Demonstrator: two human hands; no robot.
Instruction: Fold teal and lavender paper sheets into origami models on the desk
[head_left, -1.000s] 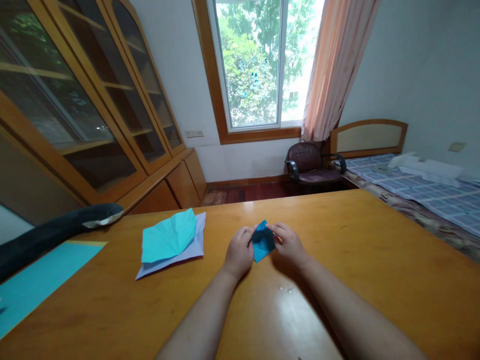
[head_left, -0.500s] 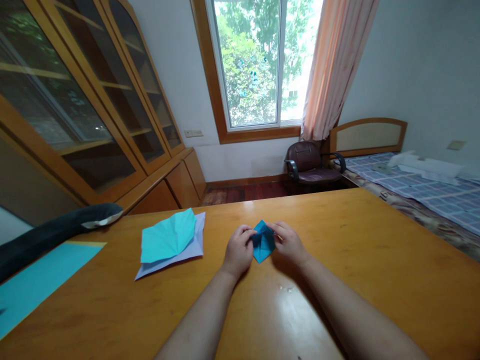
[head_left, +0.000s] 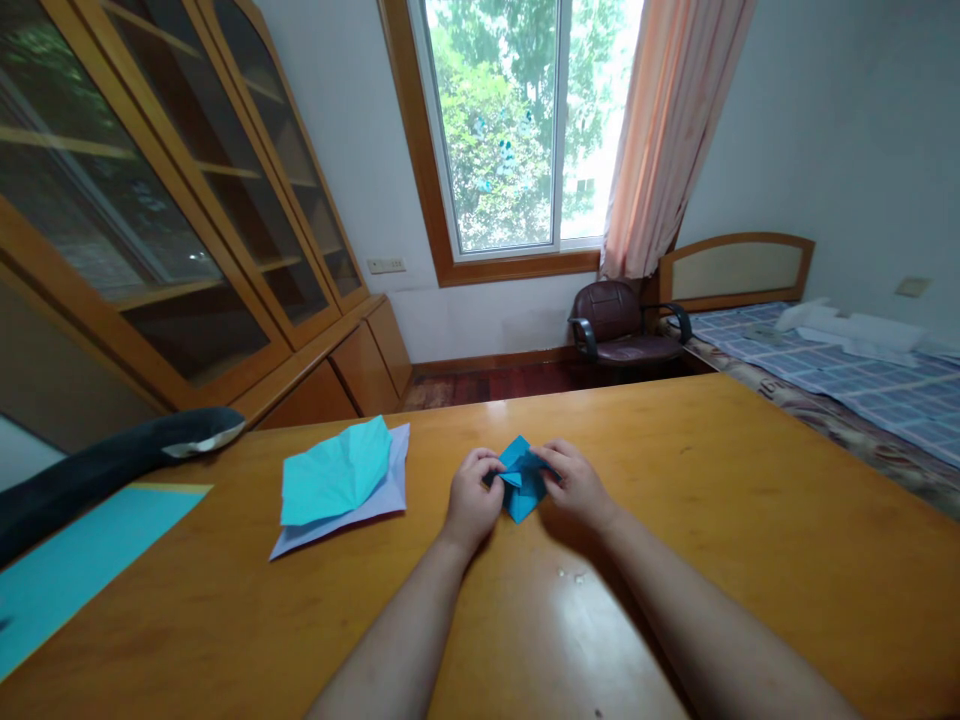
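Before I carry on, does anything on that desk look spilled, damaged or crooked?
Small shiny spots break the smooth desk surface, nearer the camera than the folded blue paper; droplets or damage, I can't tell. At left, the creased turquoise paper sits askew, its edges not matching the lilac paper beneath.

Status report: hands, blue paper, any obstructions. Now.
Left hand pinching blue paper; right hand touching its opposite side. Paper part-folded. Creased turquoise sheet over lavender sheet, leftward, apart from hands.

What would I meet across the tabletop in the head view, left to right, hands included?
Flat turquoise sheet → creased turquoise paper → left hand → folded blue paper → right hand.
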